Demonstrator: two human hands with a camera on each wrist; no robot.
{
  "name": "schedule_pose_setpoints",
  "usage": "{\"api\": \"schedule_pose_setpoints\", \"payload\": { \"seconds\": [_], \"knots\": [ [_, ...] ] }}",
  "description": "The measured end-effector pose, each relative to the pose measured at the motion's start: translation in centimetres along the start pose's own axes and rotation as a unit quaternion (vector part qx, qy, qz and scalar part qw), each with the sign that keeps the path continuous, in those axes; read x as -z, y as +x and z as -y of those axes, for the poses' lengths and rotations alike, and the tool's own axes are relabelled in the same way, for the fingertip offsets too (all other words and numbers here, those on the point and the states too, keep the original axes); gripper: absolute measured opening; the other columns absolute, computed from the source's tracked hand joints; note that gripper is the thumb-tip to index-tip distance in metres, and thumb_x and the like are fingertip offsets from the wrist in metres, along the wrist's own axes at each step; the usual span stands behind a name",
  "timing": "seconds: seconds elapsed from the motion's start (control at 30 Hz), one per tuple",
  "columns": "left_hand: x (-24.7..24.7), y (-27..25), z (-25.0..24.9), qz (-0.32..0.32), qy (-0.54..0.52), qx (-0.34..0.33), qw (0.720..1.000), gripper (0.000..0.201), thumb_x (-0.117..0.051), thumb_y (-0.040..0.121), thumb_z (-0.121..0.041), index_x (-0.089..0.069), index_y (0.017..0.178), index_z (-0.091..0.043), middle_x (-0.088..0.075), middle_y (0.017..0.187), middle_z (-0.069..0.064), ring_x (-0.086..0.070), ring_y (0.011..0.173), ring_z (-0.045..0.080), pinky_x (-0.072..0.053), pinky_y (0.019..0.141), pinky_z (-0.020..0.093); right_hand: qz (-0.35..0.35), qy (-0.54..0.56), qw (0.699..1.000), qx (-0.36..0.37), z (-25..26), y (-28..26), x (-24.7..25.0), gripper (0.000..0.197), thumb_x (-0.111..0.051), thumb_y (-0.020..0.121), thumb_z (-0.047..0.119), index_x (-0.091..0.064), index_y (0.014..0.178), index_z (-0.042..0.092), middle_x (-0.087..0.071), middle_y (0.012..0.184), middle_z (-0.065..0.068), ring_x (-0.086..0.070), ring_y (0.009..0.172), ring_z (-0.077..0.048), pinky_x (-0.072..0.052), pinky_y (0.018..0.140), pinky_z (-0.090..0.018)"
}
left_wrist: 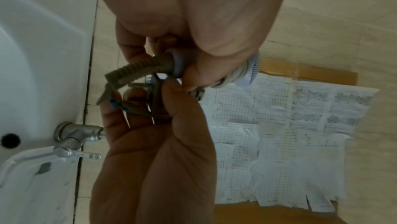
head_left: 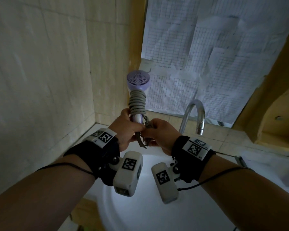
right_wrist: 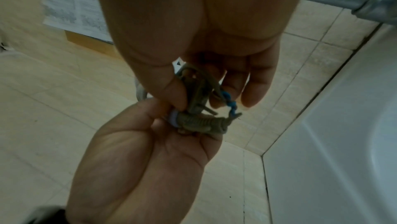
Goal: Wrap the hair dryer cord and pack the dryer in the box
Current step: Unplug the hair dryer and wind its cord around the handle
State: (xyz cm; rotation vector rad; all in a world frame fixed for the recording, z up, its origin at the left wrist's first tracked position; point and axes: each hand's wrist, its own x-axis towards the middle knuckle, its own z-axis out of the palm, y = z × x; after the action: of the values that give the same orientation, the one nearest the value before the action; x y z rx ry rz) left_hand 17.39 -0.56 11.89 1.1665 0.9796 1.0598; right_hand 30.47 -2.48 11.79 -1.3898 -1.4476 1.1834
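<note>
Tiled walls [head_left: 40, 64] and a white sink [head_left: 148, 210] framed the scene, with a chrome tap [head_left: 197, 117] rising to the right of the hands and gridded paper sheets [head_left: 215, 47] covering the pane behind it.

Above the sink the left hand [head_left: 123, 130] gripped the lilac dryer [head_left: 138, 80] by the lower end of its handle, fingers curled round it, so the dryer stood upright with its perforated round grille facing the head camera. Grey cord [head_left: 138, 104] lay coiled in close turns round the handle, just above that grip. Below the grip, the ribbed cord sleeve [left_wrist: 137, 68] came out of the handle's end and bent sharply aside.

Touching the left hand from the right, the right hand [head_left: 160, 135] pinched the plug [right_wrist: 197, 95] between thumb and fingers, its other fingers loosely extended under it. The plug's metal prongs [left_wrist: 128, 122] pointed toward the right palm in the left wrist view. A blue twist tie [right_wrist: 231, 102] sat on the cord just beside the plug; whether it bound one strand or several was hard to tell in the dim, blurred wrist views.

A white tray [left_wrist: 32, 176] lay on the sink's edge near the tap's base.
</note>
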Motion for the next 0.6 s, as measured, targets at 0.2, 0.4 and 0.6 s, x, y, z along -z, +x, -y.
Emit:
{"api": "schedule_pose_setpoints", "payload": {
  "seconds": [0.2, 0.4, 0.6],
  "knots": [
    [-0.5, 0.1, 0.0, -0.019, -0.025, 0.009, 0.999, 0.042, -0.062, 0.080, -0.003, -0.050, 0.120, -0.008, -0.063, 0.117, 0.015, -0.060, 0.107, 0.029, -0.052, 0.081, 0.040, -0.100, -0.167, 0.979, 0.062, -0.1, 0.1, 0.2, 0.030, -0.069, 0.074, 0.022, -0.042, 0.063, 0.020, -0.050, 0.063, 0.002, -0.047, 0.059, -0.014, -0.045, 0.058, -0.031],
    [-1.2, 0.0, -0.1, -0.026, -0.054, -0.006, 0.998, 0.042, -0.064, 0.081, -0.010, -0.049, 0.120, -0.010, -0.063, 0.117, 0.010, -0.059, 0.108, 0.028, -0.047, 0.097, 0.053, -0.137, -0.183, 0.969, 0.093, 0.3, 0.1, 0.7, 0.022, -0.065, 0.076, 0.020, -0.044, 0.069, 0.018, -0.046, 0.060, 0.005, -0.043, 0.053, -0.010, -0.036, 0.051, -0.023],
    [-1.8, 0.3, -0.6, -0.023, -0.093, -0.032, 0.995, 0.049, -0.059, 0.084, -0.001, -0.038, 0.128, -0.010, -0.063, 0.112, 0.009, -0.064, 0.093, 0.022, -0.055, 0.075, 0.036, -0.067, -0.070, 0.992, 0.078, 0.7, -0.2, 1.4, 0.028, -0.066, 0.072, 0.013, -0.045, 0.090, 0.016, -0.052, 0.076, -0.002, -0.048, 0.068, -0.015, -0.042, 0.060, -0.031]
  ]
}}
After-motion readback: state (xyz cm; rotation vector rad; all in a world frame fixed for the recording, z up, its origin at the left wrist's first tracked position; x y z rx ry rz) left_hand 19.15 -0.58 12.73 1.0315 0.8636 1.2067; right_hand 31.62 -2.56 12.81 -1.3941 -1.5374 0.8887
